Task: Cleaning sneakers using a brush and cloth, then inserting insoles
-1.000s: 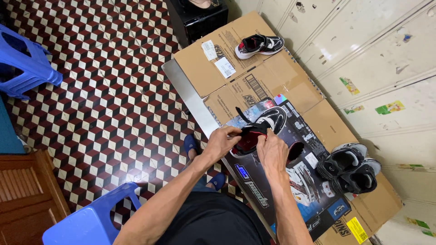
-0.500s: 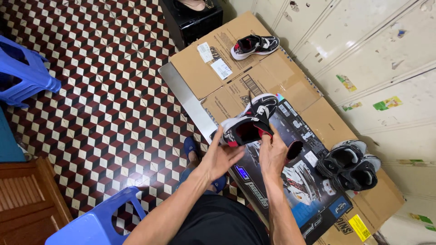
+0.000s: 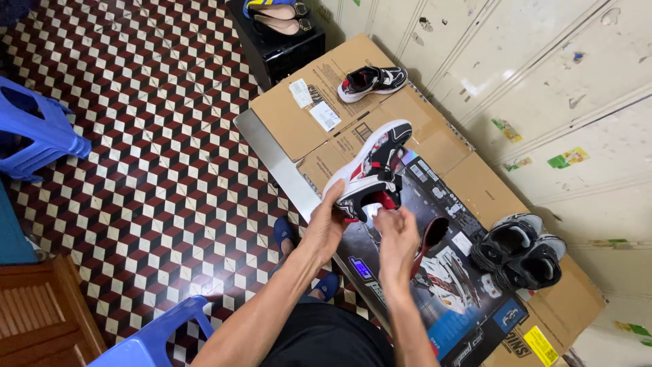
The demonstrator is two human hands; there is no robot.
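My left hand point(image 3: 328, 224) holds a black, white and red sneaker point(image 3: 372, 167) by its heel and sole, tipped up on its side above a dark printed box point(image 3: 441, 285). My right hand point(image 3: 396, 234) is at the shoe's opening, fingers pinched on something small and white there. A dark insole point(image 3: 428, 236) with a red edge rests on the box just right of my right hand.
Flattened cardboard point(image 3: 299, 119) covers the table, with one matching sneaker point(image 3: 370, 80) at the far end and a pair of black sneakers point(image 3: 523, 251) at the right. Blue plastic stools point(image 3: 37, 129) stand on the checkered floor at the left. Cream cabinet doors point(image 3: 543, 81) line the right.
The sneaker has been lifted off the box and turned onto its side, sole toward the left. My left hand shifted under its heel and my right hand moved to the opening.
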